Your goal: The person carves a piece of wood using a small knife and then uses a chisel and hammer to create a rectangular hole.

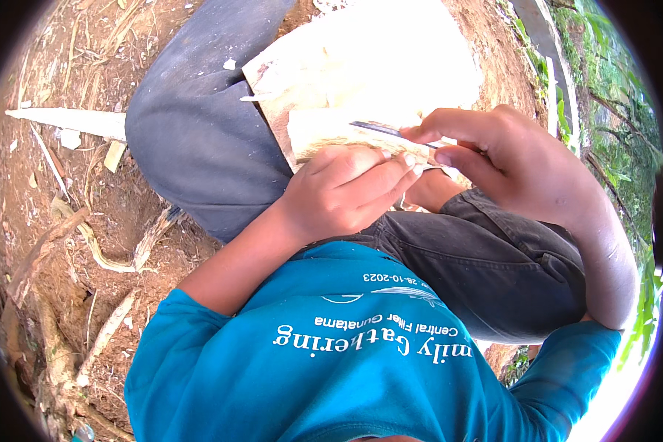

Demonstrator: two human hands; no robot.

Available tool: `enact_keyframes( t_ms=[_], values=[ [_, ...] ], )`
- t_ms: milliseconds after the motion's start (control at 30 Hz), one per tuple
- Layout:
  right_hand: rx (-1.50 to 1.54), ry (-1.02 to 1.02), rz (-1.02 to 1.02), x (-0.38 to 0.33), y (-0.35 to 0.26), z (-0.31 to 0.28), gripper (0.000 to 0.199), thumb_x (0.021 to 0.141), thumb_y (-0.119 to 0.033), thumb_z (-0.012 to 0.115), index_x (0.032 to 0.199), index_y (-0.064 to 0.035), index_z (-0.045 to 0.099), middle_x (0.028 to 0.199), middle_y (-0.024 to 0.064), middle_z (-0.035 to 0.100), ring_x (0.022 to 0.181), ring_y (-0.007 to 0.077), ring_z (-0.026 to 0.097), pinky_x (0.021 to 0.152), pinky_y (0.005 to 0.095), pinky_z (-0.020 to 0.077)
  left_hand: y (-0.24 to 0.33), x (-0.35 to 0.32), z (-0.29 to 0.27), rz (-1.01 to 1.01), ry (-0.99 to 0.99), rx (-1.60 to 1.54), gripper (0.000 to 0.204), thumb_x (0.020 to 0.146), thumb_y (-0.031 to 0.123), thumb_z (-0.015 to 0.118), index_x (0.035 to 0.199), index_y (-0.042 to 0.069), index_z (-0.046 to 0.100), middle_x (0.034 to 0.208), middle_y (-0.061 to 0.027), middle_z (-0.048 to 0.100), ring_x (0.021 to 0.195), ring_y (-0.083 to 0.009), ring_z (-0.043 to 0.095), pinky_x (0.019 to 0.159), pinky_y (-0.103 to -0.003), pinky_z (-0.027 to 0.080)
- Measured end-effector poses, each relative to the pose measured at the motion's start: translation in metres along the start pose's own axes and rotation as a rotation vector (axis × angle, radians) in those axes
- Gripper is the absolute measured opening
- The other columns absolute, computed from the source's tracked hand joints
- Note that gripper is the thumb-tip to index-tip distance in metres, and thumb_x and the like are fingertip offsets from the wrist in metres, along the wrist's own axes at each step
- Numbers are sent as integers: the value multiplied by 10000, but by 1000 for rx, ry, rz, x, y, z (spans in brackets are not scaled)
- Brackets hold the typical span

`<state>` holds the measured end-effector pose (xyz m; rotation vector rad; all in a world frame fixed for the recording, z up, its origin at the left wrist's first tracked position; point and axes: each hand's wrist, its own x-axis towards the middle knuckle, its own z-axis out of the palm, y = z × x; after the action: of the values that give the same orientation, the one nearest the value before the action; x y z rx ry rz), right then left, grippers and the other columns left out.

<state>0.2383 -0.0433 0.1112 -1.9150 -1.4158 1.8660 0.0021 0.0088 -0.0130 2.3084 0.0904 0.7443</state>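
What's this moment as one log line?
left hand: holding wood piece | right hand: gripping thin dark tool | tool-wood contact: unclear

The wood piece at upper centre shows pale, rough, fibrous grain; the thin blade beside it looks like smooth, dark metal. The trousers are matt, dusty cloth, the shirt at lower centre smoother cloth (its print looks flat). At lower left, rough, dry branches lie on crumbly soil.
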Motion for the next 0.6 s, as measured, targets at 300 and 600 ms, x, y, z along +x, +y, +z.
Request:
enact_keyframes(
  t_ms=[300, 600],
  values=[
    [-136, 198, -210, 31, 18, 28, 268, 1012, -72, 593, 1275, -73, 647, 913, 169, 749, 772, 323, 738, 695, 419, 554, -6, 10, 0, 56, -4, -53, 311, 677, 20, 758, 985, 9, 803, 1059, -88, 733, 773, -203, 660, 645, -323, 571],
    [29, 7, -33, -6, 4, -4, 264, 1035, -46, 576, 1287, -60, 655, 935, 165, 731, 661, 204, 681, 616, 336, 497, -2, 6, -3, 36, -30, 27, 335, 703, 73, 765, 1034, 53, 807, 1074, -26, 739, 856, -182, 647, 690, -292, 556]
  ],
)
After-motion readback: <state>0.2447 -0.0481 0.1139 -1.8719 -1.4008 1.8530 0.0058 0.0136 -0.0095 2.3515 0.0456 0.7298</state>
